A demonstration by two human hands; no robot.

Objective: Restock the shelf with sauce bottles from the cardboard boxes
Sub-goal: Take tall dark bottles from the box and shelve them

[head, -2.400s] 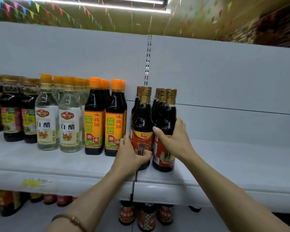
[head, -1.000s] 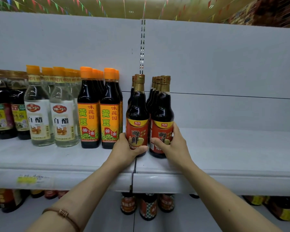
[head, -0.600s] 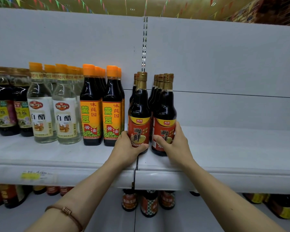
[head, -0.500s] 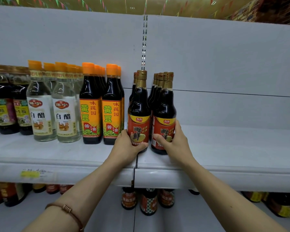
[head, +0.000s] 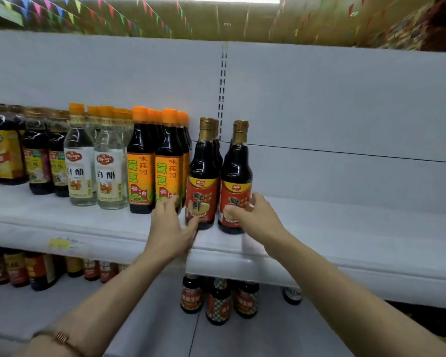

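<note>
While both my arms reach toward the white shelf (head: 345,228), two dark sauce bottles with red labels and gold caps stand upright at its front edge, just beside the shelf's centre seam. My left hand (head: 169,225) sits low against the left bottle (head: 202,176), its fingers (head: 174,204) loosely spread, thumb touching the base of the label; motion blur keeps me from telling whether it truly grips. My right hand (head: 252,215) is at the right bottle (head: 236,181), fingers curled lightly around the label's lower part, thumb across its front, not pressed tight. More bottles of the same kind line up behind these two. Just left of the left bottle stand soy sauce bottles (head: 141,166) with orange caps and orange labels, then clear vinegar bottles (head: 80,161) further left. Below the shelf, smaller jars (head: 218,302) sit on a lower shelf. A bracelet (head: 61,338) circles my left wrist.
</note>
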